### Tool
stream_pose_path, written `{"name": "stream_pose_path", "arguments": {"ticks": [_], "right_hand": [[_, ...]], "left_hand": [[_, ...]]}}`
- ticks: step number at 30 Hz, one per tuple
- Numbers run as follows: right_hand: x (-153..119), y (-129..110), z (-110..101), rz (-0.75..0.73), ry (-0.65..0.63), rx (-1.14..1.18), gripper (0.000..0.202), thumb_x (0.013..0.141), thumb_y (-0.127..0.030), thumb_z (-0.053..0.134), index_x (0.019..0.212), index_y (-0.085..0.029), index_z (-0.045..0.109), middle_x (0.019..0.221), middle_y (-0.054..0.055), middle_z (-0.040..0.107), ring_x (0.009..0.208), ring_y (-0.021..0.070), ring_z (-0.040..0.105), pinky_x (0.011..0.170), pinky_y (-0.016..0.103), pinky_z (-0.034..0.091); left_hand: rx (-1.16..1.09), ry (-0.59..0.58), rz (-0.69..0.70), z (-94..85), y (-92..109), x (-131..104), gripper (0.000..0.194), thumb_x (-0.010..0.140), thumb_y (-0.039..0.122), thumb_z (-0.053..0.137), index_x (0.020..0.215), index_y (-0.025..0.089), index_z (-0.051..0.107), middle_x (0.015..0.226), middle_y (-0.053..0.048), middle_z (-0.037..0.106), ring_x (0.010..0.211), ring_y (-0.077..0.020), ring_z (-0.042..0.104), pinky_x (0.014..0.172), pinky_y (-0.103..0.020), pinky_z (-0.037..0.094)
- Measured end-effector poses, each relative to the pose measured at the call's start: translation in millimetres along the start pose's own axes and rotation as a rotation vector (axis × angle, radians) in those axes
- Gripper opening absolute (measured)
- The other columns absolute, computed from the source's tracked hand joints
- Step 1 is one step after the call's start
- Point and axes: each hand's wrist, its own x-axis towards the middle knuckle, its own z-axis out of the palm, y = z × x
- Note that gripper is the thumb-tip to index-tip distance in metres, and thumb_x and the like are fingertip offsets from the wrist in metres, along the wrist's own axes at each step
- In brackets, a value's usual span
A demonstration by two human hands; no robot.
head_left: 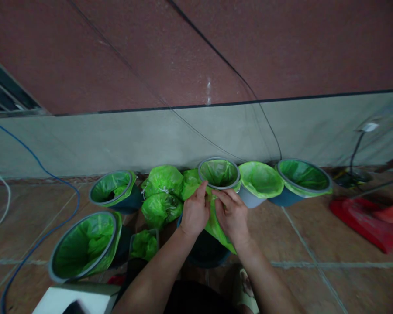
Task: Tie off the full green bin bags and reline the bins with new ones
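Note:
My left hand and my right hand are close together in the middle of the view, thumbs and fingers pinching a green plastic bag. The bag hangs down between my hands and past my right wrist. Below them stands a dark bin, its far side hidden by my hands and the bag. Just beyond my fingers is a grey-rimmed bin lined with a green bag. Left of my left hand lie tied, filled green bags.
Lined bins stand along the wall: a light one, a blue one and one at left. A large lined bin and a white box are front left. A red dustpan lies right; a blue cable crosses the floor.

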Motion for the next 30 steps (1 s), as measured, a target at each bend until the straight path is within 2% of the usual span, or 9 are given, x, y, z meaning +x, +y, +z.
{"name": "stream_pose_path", "arguments": {"ticks": [6, 10, 14, 17, 20, 24, 27, 30], "right_hand": [[9, 7, -12, 0.164, 0.254, 0.109, 0.026, 0.087, -0.020, 0.046, 0.095, -0.019, 0.070, 0.084, 0.005, 0.068, 0.077, 0.0169, 0.064, 0.073, 0.029, 0.050], [11, 20, -18, 0.249, 0.378, 0.163, 0.022, 0.086, -0.023, 0.049, 0.093, -0.018, 0.069, 0.088, 0.006, 0.070, 0.083, 0.0194, 0.065, 0.079, 0.033, 0.051], [8, 23, -20, 0.235, 0.276, 0.058, 0.029, 0.086, -0.025, 0.050, 0.107, -0.017, 0.068, 0.094, 0.008, 0.066, 0.082, 0.0191, 0.063, 0.079, 0.034, 0.051], [7, 21, -19, 0.137, 0.191, -0.093, 0.046, 0.083, -0.027, 0.055, 0.129, -0.020, 0.059, 0.117, 0.012, 0.056, 0.099, 0.0235, 0.057, 0.086, 0.039, 0.050], [7, 20, -16, 0.024, 0.129, -0.185, 0.048, 0.082, -0.026, 0.057, 0.131, -0.023, 0.058, 0.131, 0.012, 0.047, 0.104, 0.0254, 0.052, 0.092, 0.044, 0.047], [9, 22, -13, -0.028, 0.070, -0.208, 0.030, 0.087, -0.020, 0.052, 0.110, -0.022, 0.070, 0.119, 0.011, 0.056, 0.094, 0.0224, 0.054, 0.090, 0.042, 0.048], [14, 20, -17, -0.020, 0.149, -0.124, 0.028, 0.089, -0.019, 0.049, 0.105, -0.020, 0.072, 0.104, 0.009, 0.063, 0.093, 0.0203, 0.059, 0.087, 0.036, 0.050], [20, 15, -28, -0.006, 0.258, -0.066, 0.027, 0.090, -0.019, 0.049, 0.106, -0.020, 0.072, 0.099, 0.007, 0.065, 0.091, 0.0176, 0.063, 0.083, 0.032, 0.051]], "left_hand": [[-0.039, 0.050, -0.049, -5.0, -5, 5, 0.054, 0.079, 0.002, 0.052, 0.131, 0.019, 0.050, 0.111, -0.008, 0.069, 0.093, -0.0191, 0.068, 0.088, -0.036, 0.055], [-0.035, 0.083, -0.063, -11.3, -7, 8, 0.047, 0.079, 0.001, 0.052, 0.121, 0.020, 0.059, 0.109, -0.007, 0.069, 0.094, -0.0192, 0.067, 0.090, -0.036, 0.055], [-0.040, 0.100, -0.024, -16.3, -8, 9, 0.038, 0.080, 0.002, 0.052, 0.111, 0.020, 0.065, 0.104, -0.005, 0.069, 0.099, -0.0188, 0.066, 0.094, -0.034, 0.053], [-0.053, 0.102, 0.001, -17.9, -6, 9, 0.036, 0.081, 0.002, 0.052, 0.109, 0.020, 0.067, 0.105, -0.005, 0.069, 0.099, -0.0173, 0.066, 0.094, -0.032, 0.053], [-0.065, 0.084, 0.019, -18.0, -5, 8, 0.038, 0.081, 0.001, 0.050, 0.109, 0.021, 0.066, 0.107, -0.004, 0.069, 0.100, -0.0167, 0.065, 0.094, -0.031, 0.053], [-0.063, 0.075, 0.031, -16.1, -5, 6, 0.038, 0.081, 0.000, 0.050, 0.109, 0.021, 0.066, 0.106, -0.004, 0.069, 0.100, -0.0166, 0.065, 0.095, -0.031, 0.053], [-0.060, 0.093, 0.028, -14.2, -7, 7, 0.035, 0.082, 0.001, 0.051, 0.108, 0.019, 0.067, 0.105, -0.005, 0.069, 0.098, -0.0164, 0.066, 0.094, -0.031, 0.053], [-0.048, 0.108, 0.011, -13.5, -9, 9, 0.033, 0.083, 0.002, 0.052, 0.106, 0.018, 0.067, 0.102, -0.005, 0.069, 0.095, -0.0169, 0.067, 0.091, -0.031, 0.054]]}}
